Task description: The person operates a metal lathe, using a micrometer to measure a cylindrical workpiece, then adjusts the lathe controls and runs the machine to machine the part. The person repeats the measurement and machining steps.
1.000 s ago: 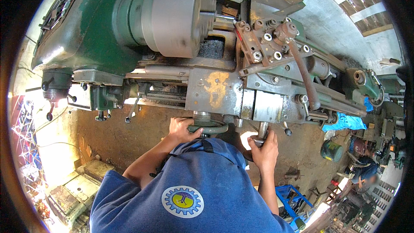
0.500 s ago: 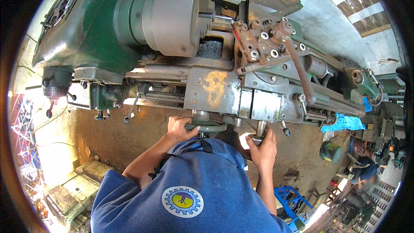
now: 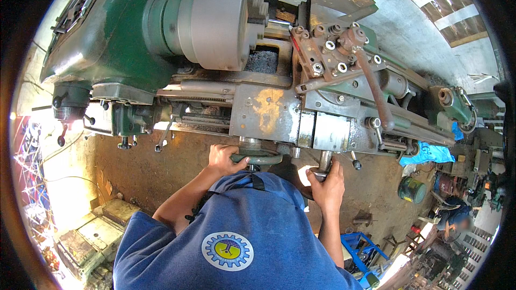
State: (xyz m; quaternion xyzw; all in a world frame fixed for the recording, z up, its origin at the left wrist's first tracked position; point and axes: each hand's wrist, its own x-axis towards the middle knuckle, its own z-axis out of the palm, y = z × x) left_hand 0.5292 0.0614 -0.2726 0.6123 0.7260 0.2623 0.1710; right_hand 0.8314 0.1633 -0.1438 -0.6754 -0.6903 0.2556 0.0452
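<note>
A large metal lathe spreads across the upper half of the head view. My left hand [image 3: 223, 159] is closed around the rim of the carriage handwheel [image 3: 264, 159], its thumb on top. Further right, my right hand [image 3: 329, 187] grips the cross-slide handle [image 3: 321, 172], just under a short metal shaft. Above the left hand is the carriage apron [image 3: 266, 108], with worn yellow patches. The big grey chuck [image 3: 215, 24] with stepped jaws is at upper left. The tool post [image 3: 336, 51] stands right of it, and its long rusty lever [image 3: 373, 88] slants down.
Dark metal chips [image 3: 262, 61] lie in the bed gap below the chuck. A small ball-ended lever [image 3: 356, 161] juts out near my right hand. At right are a green bucket [image 3: 413, 189], a blue frame [image 3: 365, 249] and a seated person [image 3: 456, 212]. A worn metal box [image 3: 97, 239] stands lower left.
The chuck's jaws show at a different angle, so the chuck has turned. Both hands keep their places on the handwheel and the handle.
</note>
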